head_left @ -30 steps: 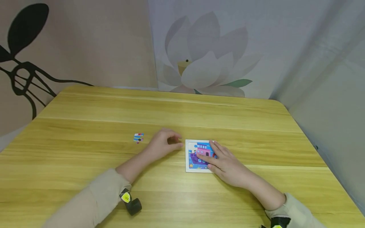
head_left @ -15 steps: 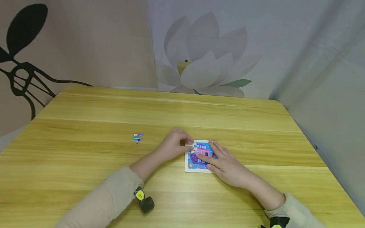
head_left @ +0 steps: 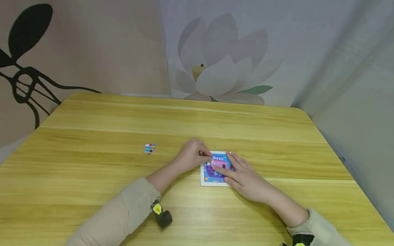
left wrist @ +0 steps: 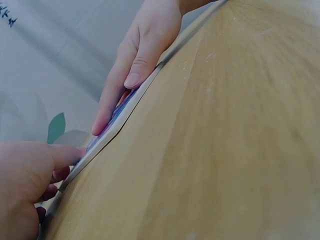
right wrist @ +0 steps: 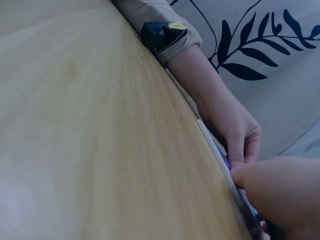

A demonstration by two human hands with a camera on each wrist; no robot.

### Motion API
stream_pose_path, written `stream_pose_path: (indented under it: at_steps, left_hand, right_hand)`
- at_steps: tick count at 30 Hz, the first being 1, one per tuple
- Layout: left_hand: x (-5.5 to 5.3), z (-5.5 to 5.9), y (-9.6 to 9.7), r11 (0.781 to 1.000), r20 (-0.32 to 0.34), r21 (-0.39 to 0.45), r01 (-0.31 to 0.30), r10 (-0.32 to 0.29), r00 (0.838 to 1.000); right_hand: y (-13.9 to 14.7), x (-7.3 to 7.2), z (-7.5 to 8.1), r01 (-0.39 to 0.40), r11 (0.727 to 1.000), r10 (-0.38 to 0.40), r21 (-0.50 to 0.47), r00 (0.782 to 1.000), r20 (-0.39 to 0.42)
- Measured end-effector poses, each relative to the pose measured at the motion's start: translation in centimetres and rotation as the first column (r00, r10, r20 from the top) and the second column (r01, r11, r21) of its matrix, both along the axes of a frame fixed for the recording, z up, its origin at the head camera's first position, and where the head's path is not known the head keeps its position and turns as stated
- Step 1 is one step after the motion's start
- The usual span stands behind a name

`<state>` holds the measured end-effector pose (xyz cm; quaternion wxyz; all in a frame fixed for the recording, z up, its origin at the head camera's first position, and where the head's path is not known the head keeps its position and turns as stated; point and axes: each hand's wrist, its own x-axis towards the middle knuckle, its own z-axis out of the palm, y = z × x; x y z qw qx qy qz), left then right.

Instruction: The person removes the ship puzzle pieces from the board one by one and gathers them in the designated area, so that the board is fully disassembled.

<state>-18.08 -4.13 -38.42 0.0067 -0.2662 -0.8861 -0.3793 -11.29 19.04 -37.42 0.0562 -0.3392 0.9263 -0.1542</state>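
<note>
A square jigsaw puzzle (head_left: 217, 173) with a white frame lies on the table, its picture a pink and purple ship on blue. At its upper left corner my left hand (head_left: 192, 155) pinches a small puzzle piece, mostly hidden by the thumb and forefinger. The left wrist view has that thumb (left wrist: 70, 154) right at the puzzle's edge. My right hand (head_left: 246, 177) rests with spread, fairly straight fingers on the puzzle's right side, covering part of the picture. From the right wrist view, the left hand (right wrist: 237, 132) points down at the board.
Several loose puzzle pieces (head_left: 149, 149) lie in a small group on the wooden table (head_left: 107, 164), left of the left hand. Behind the table's far edge hangs a light curtain (head_left: 231, 51) with a printed flower. Each wrist wears a small black camera (head_left: 163, 217).
My left hand has moved right, from beside the puzzle onto its upper left corner, and its thumb and forefinger have drawn closer together. The right hand has stayed in place.
</note>
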Motion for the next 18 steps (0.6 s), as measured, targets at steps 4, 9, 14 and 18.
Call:
stream_pose_path:
  at_steps: [4,9,14,18]
  left_hand:
    - [-0.05,0.06,0.22,1.000,0.014,0.007,-0.008,0.008,1.000]
    - [0.07,0.29,0.42,1.000,0.031,-0.004,-0.011,0.011,0.999]
    - [0.18,0.52,0.62,0.999,0.001,-0.054,-0.002,0.002,1.000]
    - [0.32,0.68,0.73,0.996,-0.022,-0.088,0.004,-0.006,1.000]
  right_hand:
    - [0.07,-0.02,-0.06,0.001,1.000,-0.001,0.000,1.000,-0.006]
    - [0.05,-0.06,-0.12,0.000,1.000,0.000,-0.008,1.000,-0.004]
    - [0.08,-0.02,-0.14,0.008,1.000,-0.007,-0.015,1.000,0.012]
    - [0.11,-0.05,-0.18,-0.007,1.000,0.007,-0.005,1.000,-0.009]
